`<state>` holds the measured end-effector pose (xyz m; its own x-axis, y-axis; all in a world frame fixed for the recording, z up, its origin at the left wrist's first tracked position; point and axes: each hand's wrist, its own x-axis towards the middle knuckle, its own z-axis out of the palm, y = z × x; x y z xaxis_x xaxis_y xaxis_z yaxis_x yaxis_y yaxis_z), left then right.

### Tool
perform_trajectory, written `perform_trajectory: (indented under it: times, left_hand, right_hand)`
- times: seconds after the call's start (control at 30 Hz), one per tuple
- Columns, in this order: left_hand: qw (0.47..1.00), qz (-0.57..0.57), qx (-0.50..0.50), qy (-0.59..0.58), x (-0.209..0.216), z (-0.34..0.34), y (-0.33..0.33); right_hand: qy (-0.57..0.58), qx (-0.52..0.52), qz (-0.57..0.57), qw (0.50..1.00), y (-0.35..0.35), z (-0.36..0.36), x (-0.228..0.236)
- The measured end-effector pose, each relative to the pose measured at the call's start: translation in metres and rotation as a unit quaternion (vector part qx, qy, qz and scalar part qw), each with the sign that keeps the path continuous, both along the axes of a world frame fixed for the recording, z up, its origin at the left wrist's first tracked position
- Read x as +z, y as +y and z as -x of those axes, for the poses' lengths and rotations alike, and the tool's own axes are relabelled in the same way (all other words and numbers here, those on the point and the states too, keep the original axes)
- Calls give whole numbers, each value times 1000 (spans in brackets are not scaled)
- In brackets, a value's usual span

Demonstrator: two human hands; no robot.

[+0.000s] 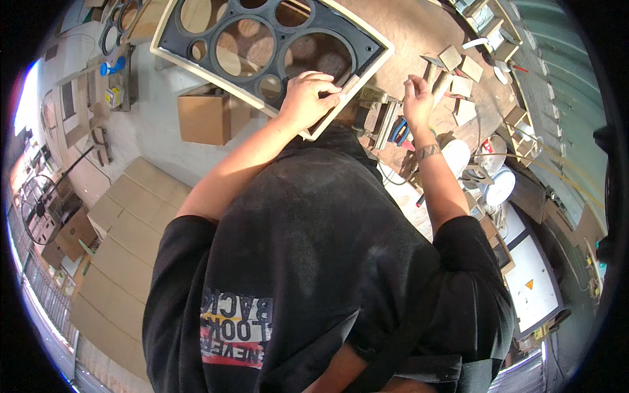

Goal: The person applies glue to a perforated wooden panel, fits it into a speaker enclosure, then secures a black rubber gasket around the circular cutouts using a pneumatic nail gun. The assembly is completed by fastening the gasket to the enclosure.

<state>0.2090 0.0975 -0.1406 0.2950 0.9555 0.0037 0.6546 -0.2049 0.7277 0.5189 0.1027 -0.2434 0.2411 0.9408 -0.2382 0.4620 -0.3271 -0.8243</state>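
Observation:
A speaker box (226, 85) with a pale wooden rim and a dark front panel full of round cut-outs lies tilted in front of me. My left hand (306, 101) is on its near right corner, fingers curled over the panel and thumb by a thin wooden strip (350, 87) along the edge. My right hand (418, 105) is over the bench, its fingers curled in beside a hammer (432, 61) and a wooden handle (443, 83). What these fingers hold, if anything, is hidden. Blue-handled pliers (398, 131) lie below that hand.
Several small wood blocks (462, 111) lie on the bench (393, 33) beyond my right hand. A metal vise (380, 118) stands between my hands. Left of me are a cardboard box (204, 116) and flat cardboard (131, 242) on the floor. A white-lidded tub (499, 187) stands at right.

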Motion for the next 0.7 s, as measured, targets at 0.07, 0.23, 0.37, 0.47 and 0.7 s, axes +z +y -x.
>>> perform_trajectory:
  times: [0.07, 0.23, 0.37, 0.47, 0.7]
  left_hand:
    - [984, 169, 13, -55, 0, 4, 1]
    - [959, 263, 27, -99, 4, 3, -1]
    - [972, 222, 30, 64, 9, -2, 3]
    - [957, 222, -80, 167, 10, -3, 9]
    - [967, 187, -51, 168, 2, -6, -7]
  right_hand:
    - [-64, 149, -165, 973, 27, 18, 64]
    - [-109, 612, -236, 747, 79, 87, 148]
    - [-256, 773, -75, 575, 103, 120, 149]
    - [-270, 787, -110, 544, 105, 131, 139]
    - [-309, 778, -100, 537, 102, 138, 119]
